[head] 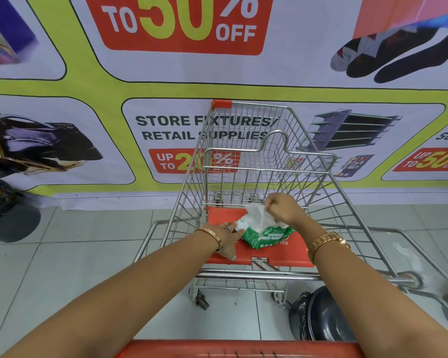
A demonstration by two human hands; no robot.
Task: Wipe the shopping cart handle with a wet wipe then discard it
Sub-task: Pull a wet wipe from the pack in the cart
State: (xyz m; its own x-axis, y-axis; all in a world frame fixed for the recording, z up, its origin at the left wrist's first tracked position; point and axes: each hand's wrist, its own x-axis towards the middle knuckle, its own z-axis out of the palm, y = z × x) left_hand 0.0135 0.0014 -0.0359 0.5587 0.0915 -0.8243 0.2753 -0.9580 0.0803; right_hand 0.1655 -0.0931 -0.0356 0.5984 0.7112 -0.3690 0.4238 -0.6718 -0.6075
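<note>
Wet wipe point(256, 218): white, crumpled, half drawn from green wipe pack point(265, 236); upper edge pinched by right hand point(282, 210), fingers curled round it.
Wipe pack: laid on red seat flap point(290, 254) of wire shopping cart point(308, 156); left end pressed down by left hand point(226, 239), fingers fairly straight (rings worn).
Shopping cart handle point(233, 348): red, at bottom edge of view, untouched.
Dark bin point(326, 319): stood on tiled floor point(62, 254) beside cart.
Sale banner point(114, 86): hung behind.

right hand point(285, 210) pinching wet wipe point(258, 217), left hand point(228, 239) pressing green pack point(265, 237)
</note>
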